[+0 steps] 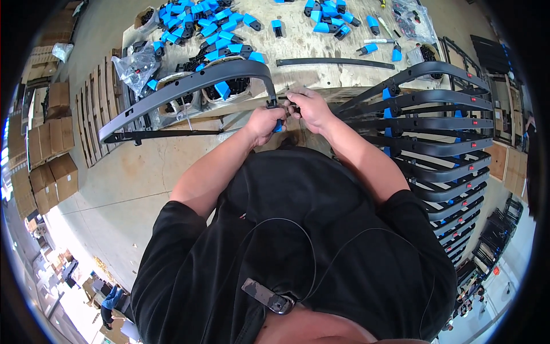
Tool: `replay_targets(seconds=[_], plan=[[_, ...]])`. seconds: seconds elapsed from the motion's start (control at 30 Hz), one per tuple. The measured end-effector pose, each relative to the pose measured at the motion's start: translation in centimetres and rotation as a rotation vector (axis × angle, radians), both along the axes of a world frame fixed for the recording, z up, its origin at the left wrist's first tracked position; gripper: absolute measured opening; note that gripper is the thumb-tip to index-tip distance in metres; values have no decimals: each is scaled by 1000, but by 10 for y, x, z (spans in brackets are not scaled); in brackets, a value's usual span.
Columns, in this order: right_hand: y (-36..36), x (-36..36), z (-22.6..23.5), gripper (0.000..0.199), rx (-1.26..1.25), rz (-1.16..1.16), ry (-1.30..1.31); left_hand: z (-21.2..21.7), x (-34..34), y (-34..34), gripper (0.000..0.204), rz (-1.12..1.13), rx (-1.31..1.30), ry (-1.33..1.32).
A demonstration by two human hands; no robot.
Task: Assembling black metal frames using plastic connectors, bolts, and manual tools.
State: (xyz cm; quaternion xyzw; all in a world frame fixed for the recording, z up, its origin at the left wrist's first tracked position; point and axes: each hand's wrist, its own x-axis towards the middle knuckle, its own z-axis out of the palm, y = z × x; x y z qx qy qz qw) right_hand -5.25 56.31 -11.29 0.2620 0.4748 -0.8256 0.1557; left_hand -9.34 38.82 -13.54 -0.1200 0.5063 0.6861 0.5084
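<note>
My left hand (pixel 265 122) grips the end of a long curved dark grey frame (pixel 189 86), where a blue clip (pixel 278 126) shows between the fingers. My right hand (pixel 307 108) is closed right beside it, pinching a small black part against the same end of the frame. The frame arcs away to the left over the wooden workbench (pixel 321 49). Both forearms rise from my black shirt below.
Several blue and black clips (pixel 212 28) lie scattered on the bench, with a loose dark strip (pixel 335 62) and plastic bags of parts (pixel 134 66). A stack of finished curved frames (pixel 441 143) fills the right. Cardboard boxes (pixel 54 166) stand on the floor at left.
</note>
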Motion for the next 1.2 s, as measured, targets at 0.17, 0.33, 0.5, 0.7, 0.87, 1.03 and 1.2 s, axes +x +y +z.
replay_targets(seconds=[0.17, 0.33, 0.5, 0.7, 0.87, 1.03, 1.2], plan=[[-1, 0, 1, 15, 8, 6, -26, 10, 7, 2, 17, -9, 39, 29], [0, -1, -2, 15, 22, 37, -12, -1, -2, 8, 14, 46, 95, 43], [0, -4, 2, 15, 131, 78, 6, 1, -2, 7, 19, -3, 51, 58], [-1, -3, 8, 14, 124, 47, 17, 7, -5, 4, 22, -16, -31, 47], [3, -12, 4, 13, 31, 105, 40, 2, -5, 0, 27, 41, 106, 35], [11, -14, -4, 13, -102, 133, 56, 5, -1, -8, 29, 47, 67, -57], [20, -15, -30, 16, -425, 181, 33, -4, -2, -12, 28, 3, 14, -89]])
